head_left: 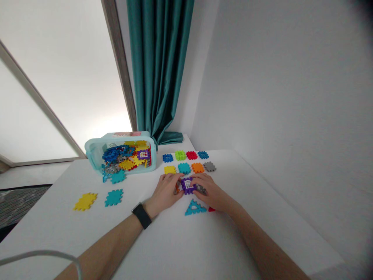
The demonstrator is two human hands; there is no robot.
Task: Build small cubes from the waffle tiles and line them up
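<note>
Head camera faces forward-down at left hand (164,190), right hand (211,192)

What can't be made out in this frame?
In the head view:
How the purple piece joins the pieces beside it: hidden by the left hand and right hand.
Red piece: mostly hidden by the right hand.
Lower pieces in the bin: hidden by the pile above.
Cable: cut off by the left and bottom edges.

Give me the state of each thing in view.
Left hand: closed on the purple piece's near side
Right hand: pressing the purple piece's other side
Purple piece: held between both hands, with orange and grey pieces against it
Tub: tipped on its side, open, pieces spilling out
Square pieces: flat, in two rows
Curtain: hanging
</note>
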